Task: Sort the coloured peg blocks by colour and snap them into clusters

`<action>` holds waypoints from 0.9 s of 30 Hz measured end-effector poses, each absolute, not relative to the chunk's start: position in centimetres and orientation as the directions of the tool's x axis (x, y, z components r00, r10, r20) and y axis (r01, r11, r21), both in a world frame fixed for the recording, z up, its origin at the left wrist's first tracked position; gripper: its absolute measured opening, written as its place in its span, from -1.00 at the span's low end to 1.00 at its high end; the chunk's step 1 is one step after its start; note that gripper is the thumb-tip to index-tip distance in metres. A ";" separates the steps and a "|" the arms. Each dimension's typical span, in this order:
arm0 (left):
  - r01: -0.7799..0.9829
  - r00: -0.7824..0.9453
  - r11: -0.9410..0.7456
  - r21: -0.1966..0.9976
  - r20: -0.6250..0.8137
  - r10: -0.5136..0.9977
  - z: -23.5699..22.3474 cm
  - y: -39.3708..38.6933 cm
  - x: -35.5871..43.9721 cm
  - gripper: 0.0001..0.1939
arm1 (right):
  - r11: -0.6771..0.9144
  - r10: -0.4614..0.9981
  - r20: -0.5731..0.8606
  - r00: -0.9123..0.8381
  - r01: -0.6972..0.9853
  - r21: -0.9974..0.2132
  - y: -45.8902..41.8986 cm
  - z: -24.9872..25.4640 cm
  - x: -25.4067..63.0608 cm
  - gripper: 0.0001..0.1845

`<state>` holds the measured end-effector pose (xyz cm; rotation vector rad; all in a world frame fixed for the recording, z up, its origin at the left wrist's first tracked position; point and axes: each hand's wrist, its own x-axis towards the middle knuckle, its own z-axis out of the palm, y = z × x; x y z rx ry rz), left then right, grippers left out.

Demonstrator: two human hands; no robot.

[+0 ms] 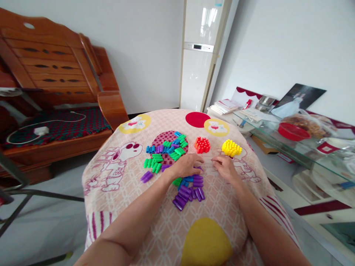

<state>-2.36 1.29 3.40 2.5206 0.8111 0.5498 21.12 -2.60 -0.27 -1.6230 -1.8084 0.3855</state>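
My left hand (190, 165) reaches over the loose plastic pieces, fingers bent downward and apart, with its fingertips close to some purple tube-like pieces (198, 180). No piece shows in its grasp. On the bare cloth to the right rests my right hand (224, 167), its fingers curled together; anything inside them is hidden. Green tubes (156, 157), blue tubes (166, 149) and more purple tubes (181, 197) lie scattered left of and below my left hand, partly covered by it. Beyond my hands are a red cluster (202, 145) and a yellow cluster (232, 148) of small pieces.
A patterned cloth (155, 225) covers the round table. At right, a glass-topped cabinet (313, 151) carries a red bowl (294, 131), papers (226, 106) and a photo (299, 98). A wooden bench (55, 74) stands at left, and a tall white air conditioner (197, 77) behind.
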 end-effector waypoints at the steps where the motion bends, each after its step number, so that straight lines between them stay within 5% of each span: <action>1: 0.458 0.760 -0.738 0.496 0.211 0.614 3.2 1.3 -2.4 -0.64 | 0.198 0.955 0.296 -0.009 0.762 -0.617 -2.8 -0.3 21.1 -0.72; 11: 0.586 0.615 -0.629 0.511 0.226 0.756 3.4 4.0 -6.3 -0.57 | 0.428 0.887 0.399 -0.232 0.736 -0.525 -4.2 0.4 18.1 -0.75; 15: 0.604 0.554 -0.618 0.503 0.293 0.779 4.0 3.7 -6.1 -0.60 | 0.536 0.843 0.340 -0.417 0.709 -0.459 -5.6 1.4 15.8 -0.89; 19: 0.566 0.578 -0.633 0.528 0.293 0.762 4.0 3.0 -5.0 -0.67 | 0.560 0.828 0.209 -0.521 0.742 -0.369 -6.9 2.9 14.4 -0.79; 23: 0.555 0.643 -0.668 0.496 0.254 0.723 3.2 2.5 -3.9 -0.74 | 0.444 0.885 0.131 -0.447 0.726 -0.525 -7.4 3.5 14.1 -0.88; 27: 0.559 0.673 -0.667 0.492 0.201 0.712 2.4 2.6 -3.4 -0.76 | 0.314 0.947 0.186 -0.263 0.620 -0.719 -6.2 3.3 15.9 -0.72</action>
